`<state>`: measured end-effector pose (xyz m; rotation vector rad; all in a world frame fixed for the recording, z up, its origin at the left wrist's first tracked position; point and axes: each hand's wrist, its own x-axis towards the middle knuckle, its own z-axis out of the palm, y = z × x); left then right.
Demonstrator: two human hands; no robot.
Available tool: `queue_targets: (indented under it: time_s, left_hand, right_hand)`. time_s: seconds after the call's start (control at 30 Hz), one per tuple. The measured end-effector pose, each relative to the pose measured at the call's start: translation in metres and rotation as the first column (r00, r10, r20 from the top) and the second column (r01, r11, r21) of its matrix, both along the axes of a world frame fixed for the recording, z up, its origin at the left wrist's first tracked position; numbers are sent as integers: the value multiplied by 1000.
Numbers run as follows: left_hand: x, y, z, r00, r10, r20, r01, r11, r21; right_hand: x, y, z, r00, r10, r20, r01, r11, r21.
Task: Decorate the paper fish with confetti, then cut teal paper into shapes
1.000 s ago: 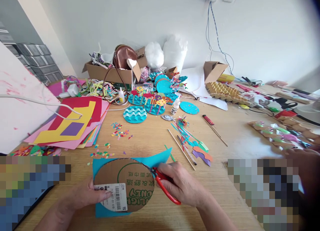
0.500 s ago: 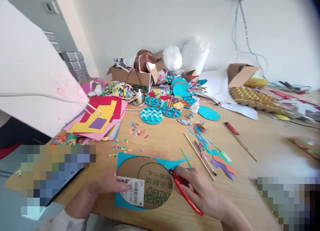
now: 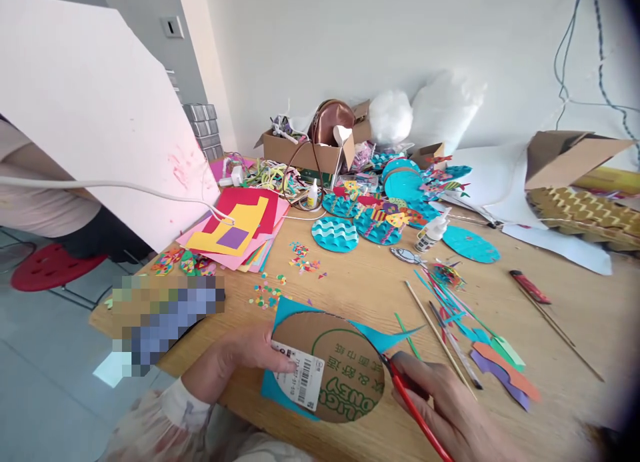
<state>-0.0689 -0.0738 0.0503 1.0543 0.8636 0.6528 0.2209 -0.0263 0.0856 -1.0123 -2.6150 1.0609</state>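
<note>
My left hand (image 3: 250,349) grips the left edge of a brown cardboard oval (image 3: 345,382), thumb on top by its white barcode label (image 3: 305,375). Green printing shows on the cardboard. Under it lies blue paper (image 3: 295,307), trimmed along the right side, with a pointed offcut sticking out at upper right. My right hand (image 3: 440,395) is closed round red-handled scissors (image 3: 413,405). Their blade tips meet the oval's right edge; how far apart the blades are is hard to see.
Stacked coloured paper (image 3: 250,222) and scattered confetti (image 3: 270,292) lie beyond my left hand. Sticks (image 3: 435,329), paper strips, a glue bottle (image 3: 433,232) and a red box cutter (image 3: 530,287) lie to the right. Decorated blue discs (image 3: 335,234) and cardboard boxes stand farther back. A person sits behind the white board (image 3: 100,115).
The view has swung left, so everything appears farther right. The scissors have moved slightly down along the oval's right edge. My left hand keeps its hold on the cardboard.
</note>
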Motion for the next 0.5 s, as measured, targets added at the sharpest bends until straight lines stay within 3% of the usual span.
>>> queue_targets:
  time_s: [0.17, 0.33, 0.5]
  left_hand:
    - [-3, 4, -6, 998, -63, -22, 63, 998, 23]
    - [0, 6, 0, 998, -51, -25, 51, 998, 24]
    - [0, 10, -3, 999, -43, -29, 44, 998, 48]
  right_hand:
    - [3, 1, -3, 1000, 4, -5, -4, 999, 52]
    - [4, 2, -3, 1000, 9, 3, -9, 998, 64]
    - [5, 5, -3, 1000, 2, 8, -2, 995, 101]
